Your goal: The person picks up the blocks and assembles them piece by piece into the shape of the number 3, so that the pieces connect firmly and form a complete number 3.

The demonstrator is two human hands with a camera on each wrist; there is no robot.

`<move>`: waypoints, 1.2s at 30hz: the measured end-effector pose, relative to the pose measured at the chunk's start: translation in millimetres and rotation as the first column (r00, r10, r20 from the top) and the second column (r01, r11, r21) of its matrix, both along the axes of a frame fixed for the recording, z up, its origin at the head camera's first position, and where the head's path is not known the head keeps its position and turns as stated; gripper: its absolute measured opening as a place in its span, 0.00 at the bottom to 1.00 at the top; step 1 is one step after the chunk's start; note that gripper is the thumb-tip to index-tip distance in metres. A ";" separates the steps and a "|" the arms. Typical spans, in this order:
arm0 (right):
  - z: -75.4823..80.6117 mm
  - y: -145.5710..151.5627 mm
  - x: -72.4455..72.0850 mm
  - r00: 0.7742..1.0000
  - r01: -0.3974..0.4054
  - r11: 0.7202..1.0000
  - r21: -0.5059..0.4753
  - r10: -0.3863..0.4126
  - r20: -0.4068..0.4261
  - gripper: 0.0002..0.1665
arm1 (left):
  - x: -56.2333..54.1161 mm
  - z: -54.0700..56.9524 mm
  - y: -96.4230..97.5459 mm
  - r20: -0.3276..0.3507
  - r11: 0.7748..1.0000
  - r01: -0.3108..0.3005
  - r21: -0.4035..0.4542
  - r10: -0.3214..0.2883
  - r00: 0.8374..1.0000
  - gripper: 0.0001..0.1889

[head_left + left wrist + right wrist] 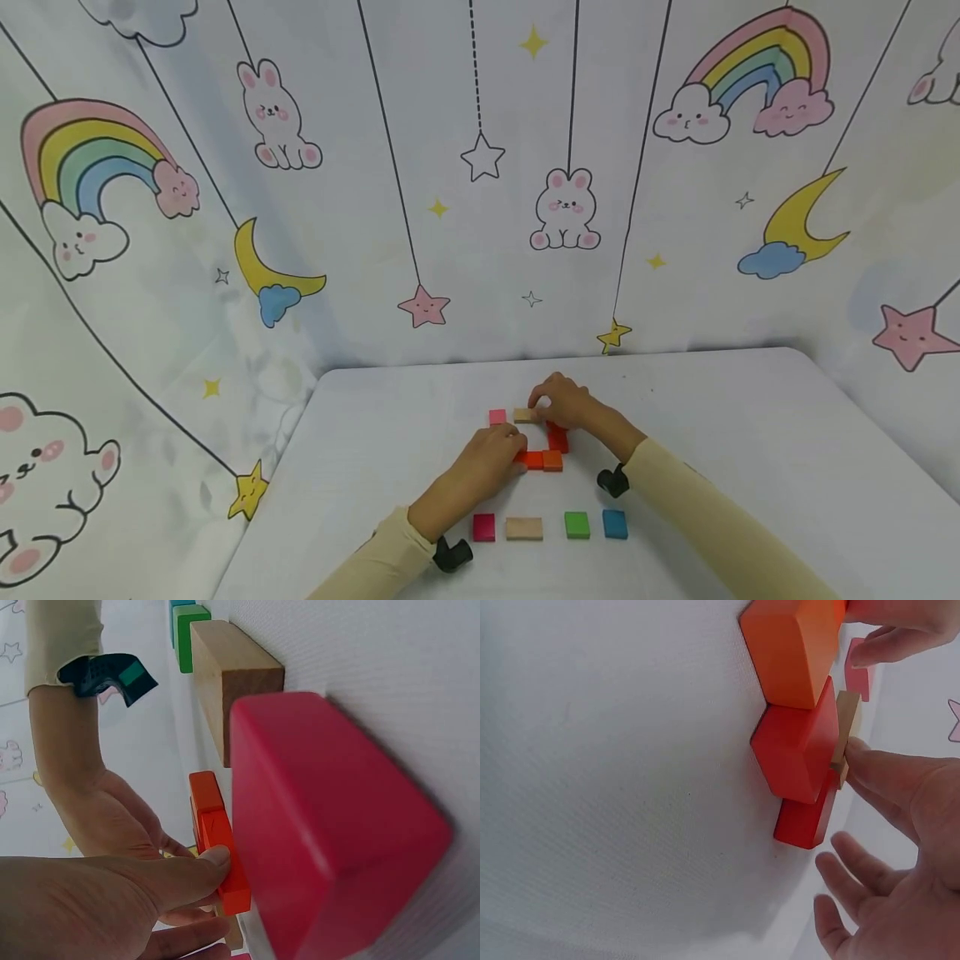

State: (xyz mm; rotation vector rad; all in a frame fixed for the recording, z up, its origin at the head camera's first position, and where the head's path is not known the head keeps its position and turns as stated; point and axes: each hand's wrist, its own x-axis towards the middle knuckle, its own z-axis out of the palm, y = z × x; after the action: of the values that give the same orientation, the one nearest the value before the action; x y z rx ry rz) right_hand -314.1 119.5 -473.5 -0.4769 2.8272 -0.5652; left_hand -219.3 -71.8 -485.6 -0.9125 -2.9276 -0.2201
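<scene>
My left hand (486, 460) grips an orange-red block (229, 866) at the near side of a small ring of blocks, its thumb pressed on the face. An orange block (552, 461) adjoins that one on the right. Across the ring, my right hand (562, 402) pinches the right end of a wooden block (523, 415), thumb against its near side (847, 742). Two red blocks (795, 750) form the ring's right side, from the orange block up to the wooden one. A pink block (497, 416) lies left of the wooden block, with a gap between them.
Nearer the front of the white table (750, 433) lies a spaced row: a crimson block (483, 527), a second wooden block (524, 529), a green block (577, 525) and a blue block (615, 524). Behind the table hangs a cartoon-printed backdrop (502, 258).
</scene>
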 end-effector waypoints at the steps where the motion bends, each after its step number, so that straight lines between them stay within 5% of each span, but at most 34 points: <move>1: -0.4 0.5 -0.5 1.000 -0.001 1.000 -0.003 0.001 0.006 0.07 | 0.2 -0.2 -0.1 0.001 1.000 0.000 0.001 0.000 1.000 0.14; 36: 0.7 10.6 -2.4 0.998 -0.061 0.998 0.029 0.060 0.006 0.08 | 0.2 -2.8 -0.2 -0.022 1.000 0.003 -0.008 -0.003 1.000 0.13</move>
State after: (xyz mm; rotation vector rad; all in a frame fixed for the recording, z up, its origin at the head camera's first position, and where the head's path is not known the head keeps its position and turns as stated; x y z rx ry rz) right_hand -316.6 130.2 -472.9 -0.5526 2.8010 -0.5124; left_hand -219.1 -72.0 -488.4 -0.9143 -2.9090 -0.1973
